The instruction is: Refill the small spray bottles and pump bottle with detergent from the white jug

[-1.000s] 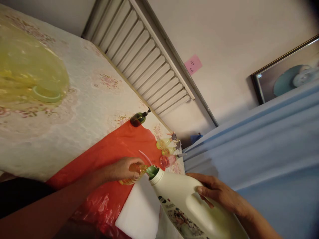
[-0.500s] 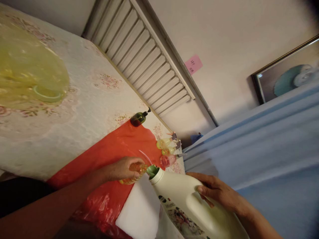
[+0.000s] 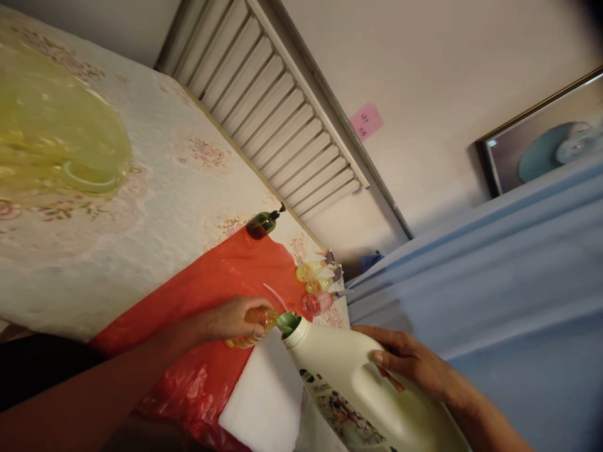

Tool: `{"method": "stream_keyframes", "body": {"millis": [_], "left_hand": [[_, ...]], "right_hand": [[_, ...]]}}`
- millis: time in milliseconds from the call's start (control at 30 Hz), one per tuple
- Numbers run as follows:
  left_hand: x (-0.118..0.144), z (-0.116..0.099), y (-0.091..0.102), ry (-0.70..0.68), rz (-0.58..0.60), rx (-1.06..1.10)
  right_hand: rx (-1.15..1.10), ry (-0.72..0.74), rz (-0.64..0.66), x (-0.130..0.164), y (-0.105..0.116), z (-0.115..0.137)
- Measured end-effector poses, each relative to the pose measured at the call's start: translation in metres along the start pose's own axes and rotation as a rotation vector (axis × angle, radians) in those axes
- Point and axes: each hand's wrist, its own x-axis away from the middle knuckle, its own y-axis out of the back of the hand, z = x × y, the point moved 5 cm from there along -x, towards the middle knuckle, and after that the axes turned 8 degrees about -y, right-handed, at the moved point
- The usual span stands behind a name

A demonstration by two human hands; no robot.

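Note:
Wrapped around a small clear bottle [image 3: 245,341] with an orange-yellow tint is my left hand [image 3: 234,319]. The bottle's neck meets the green pouring spout of a large cream-coloured jug [image 3: 348,364]. Through the jug's handle curl the fingers of my right hand [image 3: 409,364], and the jug is tilted with its mouth toward the bottle. A picture label covers part of the jug's side. Whether liquid is flowing between the two cannot be made out. Beneath my left hand lies a red plastic sheet [image 3: 198,282], and beside it a white block or pad [image 3: 264,398].
Spray bottles [image 3: 318,304], yellow and pink, stand at the sheet's far edge. A dark green pump bottle [image 3: 260,225] is near the radiator [image 3: 282,113]. At left, a yellow plastic bag [image 3: 61,125] rests on the floral tablecloth [image 3: 164,207]. Blue fabric [image 3: 509,282] hangs at right.

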Motion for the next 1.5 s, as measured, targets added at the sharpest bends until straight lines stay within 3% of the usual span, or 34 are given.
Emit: {"method": "stream_keyframes", "body": {"millis": [1500], "left_hand": [[0.0008,-0.0055,0.0006,0.004,0.004,-0.029]], "right_hand": [[-0.016,0.011,-0.004,0.0013,-0.0007,0.0069]]}}
